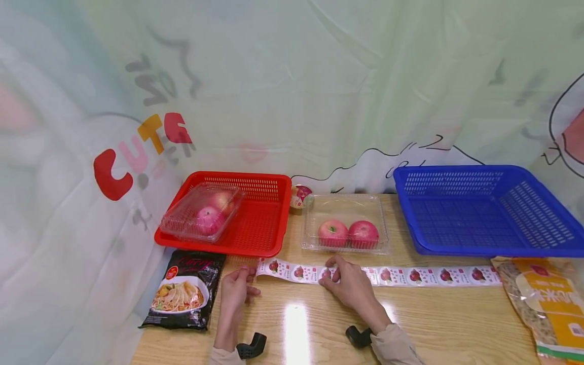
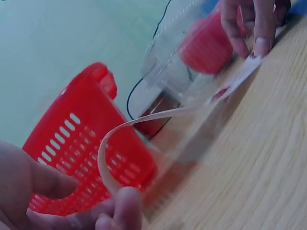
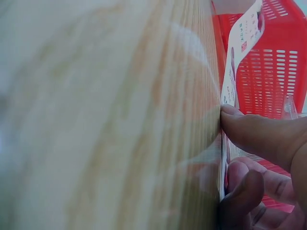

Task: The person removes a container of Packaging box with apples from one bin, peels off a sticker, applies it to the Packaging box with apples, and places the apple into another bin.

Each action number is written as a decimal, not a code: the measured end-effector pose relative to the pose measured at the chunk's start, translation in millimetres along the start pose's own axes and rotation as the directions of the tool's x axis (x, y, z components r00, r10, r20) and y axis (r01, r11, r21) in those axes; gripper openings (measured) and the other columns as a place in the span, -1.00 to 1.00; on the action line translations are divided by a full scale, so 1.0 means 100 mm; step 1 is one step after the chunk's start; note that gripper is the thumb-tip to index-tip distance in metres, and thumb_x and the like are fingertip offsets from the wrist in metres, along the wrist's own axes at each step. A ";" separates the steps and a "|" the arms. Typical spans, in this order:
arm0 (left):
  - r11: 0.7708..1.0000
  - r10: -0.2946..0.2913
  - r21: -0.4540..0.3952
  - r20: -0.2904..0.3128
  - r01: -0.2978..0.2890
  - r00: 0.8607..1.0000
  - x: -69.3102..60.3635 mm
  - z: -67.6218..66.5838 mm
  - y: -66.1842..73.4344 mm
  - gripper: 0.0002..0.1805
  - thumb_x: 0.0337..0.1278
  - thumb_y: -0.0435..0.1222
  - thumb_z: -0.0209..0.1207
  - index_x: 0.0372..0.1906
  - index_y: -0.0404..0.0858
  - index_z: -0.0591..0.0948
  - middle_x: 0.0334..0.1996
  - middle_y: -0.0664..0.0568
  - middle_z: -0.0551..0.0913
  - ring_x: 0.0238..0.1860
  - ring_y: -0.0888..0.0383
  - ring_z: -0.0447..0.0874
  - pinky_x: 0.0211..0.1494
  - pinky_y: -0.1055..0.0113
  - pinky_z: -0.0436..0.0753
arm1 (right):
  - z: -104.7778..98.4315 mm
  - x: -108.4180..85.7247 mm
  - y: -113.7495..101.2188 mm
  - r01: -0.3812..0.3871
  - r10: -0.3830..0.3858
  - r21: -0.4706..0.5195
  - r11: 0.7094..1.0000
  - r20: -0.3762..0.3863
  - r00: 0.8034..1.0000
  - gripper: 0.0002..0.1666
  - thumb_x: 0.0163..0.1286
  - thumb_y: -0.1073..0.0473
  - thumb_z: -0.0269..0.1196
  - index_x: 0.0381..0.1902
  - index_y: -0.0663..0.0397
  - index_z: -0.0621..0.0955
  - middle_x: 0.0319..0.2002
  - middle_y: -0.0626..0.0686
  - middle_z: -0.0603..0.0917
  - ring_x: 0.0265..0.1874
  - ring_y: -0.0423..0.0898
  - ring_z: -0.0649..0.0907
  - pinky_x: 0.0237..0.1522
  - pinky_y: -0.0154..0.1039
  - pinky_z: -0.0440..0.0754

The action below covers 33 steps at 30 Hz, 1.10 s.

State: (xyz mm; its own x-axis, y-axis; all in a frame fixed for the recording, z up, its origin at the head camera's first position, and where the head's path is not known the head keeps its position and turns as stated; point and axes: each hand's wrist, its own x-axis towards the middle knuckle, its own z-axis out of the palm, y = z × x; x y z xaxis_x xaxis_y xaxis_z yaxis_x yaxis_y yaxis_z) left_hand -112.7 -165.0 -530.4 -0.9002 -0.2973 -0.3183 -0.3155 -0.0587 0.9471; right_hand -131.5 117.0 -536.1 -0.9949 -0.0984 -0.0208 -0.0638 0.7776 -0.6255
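Observation:
A long strip of printed labels [image 1: 415,276] with red fruit pictures runs across the wooden table. Near its left end is my left hand [image 1: 234,291], thumb held apart from the fingers. In the left wrist view the strip's raised end [image 2: 103,160] curves down behind a fingertip of that hand; whether they touch is hidden. My right hand [image 1: 351,284] holds the strip farther along, thumb at its near edge and fingers across it. The right wrist view has the right thumb [image 3: 249,132] pressed against the strip. Behind it stands a clear clamshell box [image 1: 344,213] with two apples.
A red basket [image 1: 260,251] at the back left bears another clear apple box [image 1: 182,218]. The blue basket [image 1: 461,246] is at the back right. A black noodle packet [image 1: 182,294] lies left, an orange-and-clear bag [image 1: 547,304] right. Behind the strip sits a label roll [image 1: 298,196].

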 end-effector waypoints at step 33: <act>0.961 0.079 -0.271 0.080 -0.055 0.994 0.05 -0.11 0.03 -0.68 0.46 -0.54 -0.15 0.18 -0.62 0.40 -0.36 -0.09 0.76 -0.55 0.12 0.80 -0.39 0.25 0.82 | -0.04 -0.05 -0.02 -0.024 0.024 -0.003 1.000 0.022 0.999 -0.54 0.21 0.06 0.61 -0.01 0.00 0.66 -0.55 -0.14 0.53 -0.56 -0.19 0.46 -0.50 -0.28 0.36</act>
State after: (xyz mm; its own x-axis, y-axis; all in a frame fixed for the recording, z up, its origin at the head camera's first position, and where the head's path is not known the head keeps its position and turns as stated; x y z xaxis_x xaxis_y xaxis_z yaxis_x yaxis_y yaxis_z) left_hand -114.7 -177.1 -528.3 -0.9434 -0.2241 -0.2443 -0.1722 -0.2986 0.9387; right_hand -126.5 118.7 -531.8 -0.9942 -0.0930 -0.0533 -0.0398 0.7819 -0.6221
